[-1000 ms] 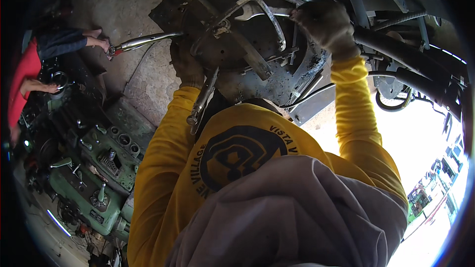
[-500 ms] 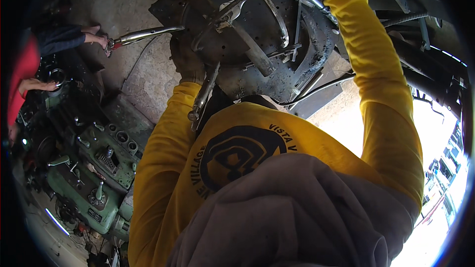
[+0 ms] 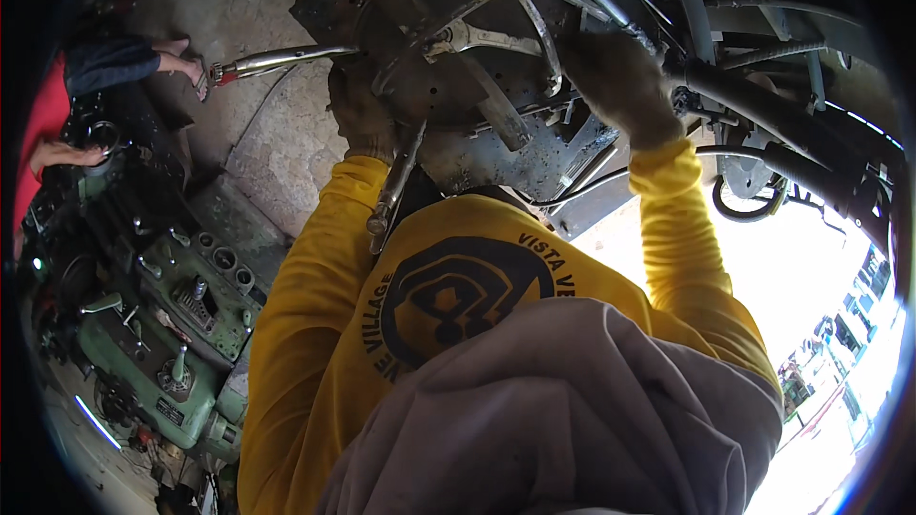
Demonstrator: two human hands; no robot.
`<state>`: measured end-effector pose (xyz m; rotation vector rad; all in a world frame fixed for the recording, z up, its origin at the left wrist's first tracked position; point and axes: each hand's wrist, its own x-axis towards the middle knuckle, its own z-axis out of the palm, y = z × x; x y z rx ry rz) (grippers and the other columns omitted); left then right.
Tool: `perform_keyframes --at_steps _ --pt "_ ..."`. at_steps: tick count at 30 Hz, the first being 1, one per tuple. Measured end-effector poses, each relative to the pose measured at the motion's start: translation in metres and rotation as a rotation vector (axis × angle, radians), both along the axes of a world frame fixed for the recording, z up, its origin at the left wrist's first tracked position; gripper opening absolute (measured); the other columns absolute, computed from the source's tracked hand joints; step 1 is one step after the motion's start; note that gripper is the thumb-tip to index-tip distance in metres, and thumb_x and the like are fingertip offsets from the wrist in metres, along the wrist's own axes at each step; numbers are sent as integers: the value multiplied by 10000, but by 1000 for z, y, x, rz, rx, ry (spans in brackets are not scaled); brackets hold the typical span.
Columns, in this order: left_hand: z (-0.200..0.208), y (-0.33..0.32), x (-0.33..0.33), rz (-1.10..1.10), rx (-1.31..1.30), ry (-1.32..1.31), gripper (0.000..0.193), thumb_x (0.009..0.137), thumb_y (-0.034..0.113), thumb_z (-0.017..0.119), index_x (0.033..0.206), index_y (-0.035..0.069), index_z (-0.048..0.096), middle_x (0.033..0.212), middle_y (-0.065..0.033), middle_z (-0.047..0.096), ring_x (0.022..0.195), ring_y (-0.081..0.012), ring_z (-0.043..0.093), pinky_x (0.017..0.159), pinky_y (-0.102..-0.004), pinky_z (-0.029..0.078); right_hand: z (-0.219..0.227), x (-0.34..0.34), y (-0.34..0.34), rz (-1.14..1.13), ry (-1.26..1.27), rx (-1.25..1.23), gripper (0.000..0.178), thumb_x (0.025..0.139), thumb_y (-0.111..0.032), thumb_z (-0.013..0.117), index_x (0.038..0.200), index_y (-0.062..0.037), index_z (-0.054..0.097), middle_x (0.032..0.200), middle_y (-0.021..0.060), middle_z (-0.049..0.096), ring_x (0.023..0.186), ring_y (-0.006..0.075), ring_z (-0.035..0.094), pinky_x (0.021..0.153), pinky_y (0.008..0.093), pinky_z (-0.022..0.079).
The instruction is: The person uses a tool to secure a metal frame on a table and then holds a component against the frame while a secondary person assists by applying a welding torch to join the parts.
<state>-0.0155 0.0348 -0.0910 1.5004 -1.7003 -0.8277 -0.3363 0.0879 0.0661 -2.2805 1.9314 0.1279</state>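
A dark round metal plate (image 3: 448,124) with small holes lies in front of me, crossed by a curved metal frame (image 3: 534,14) and flat bars. A pale metal wrench (image 3: 487,38) lies across its middle, one end at the centre. My gloved right hand (image 3: 625,86) is closed around the wrench's outer end, at the plate's right side. My gloved left hand (image 3: 363,119) is against the plate's near left edge, its fingers lost in shadow. Close to that wrist, a shiny metal tube (image 3: 396,181) slants toward me. Another shiny tube (image 3: 286,59) sticks out to the left.
Green machinery (image 3: 172,353) with levers and dials stands at the left. Beyond it is another person in red, one hand (image 3: 72,154) on a round metal part. Dark pipes (image 3: 763,114) and a black hose (image 3: 596,181) crowd the right. Concrete floor (image 3: 248,0) shows beyond.
My right hand has swung from the far side of the plate toward me and to the right. The wrench has turned clockwise with it. My left hand stays in place.
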Motion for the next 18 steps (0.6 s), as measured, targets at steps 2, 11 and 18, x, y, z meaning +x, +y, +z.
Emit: perform_keyframes --at_steps 2,11,18 --pt "5 2 1 -95 -154 -253 351 1035 258 546 1294 31 614 1298 -151 556 1110 -249 653 830 -336 626 -14 1 17 -171 -220 55 252 990 -337 558 1046 -175 743 943 90 750 857 323 742 763 435 606" --pt "11 -1 -9 98 288 397 648 767 178 830 1352 71 574 1310 -161 570 1188 -340 604 875 -380 602 -10 -50 -51 41 -273 -160 246 870 -400 779 950 -171 819 900 58 779 871 264 720 808 400 559" --pt "-49 -9 18 -89 -336 -326 474 841 194 775 1275 109 603 1216 -130 581 1079 -267 631 868 -371 590 10 -45 -112 210 -238 -306 596 813 -622 754 1108 -105 776 1049 160 735 962 390 685 841 462 542"
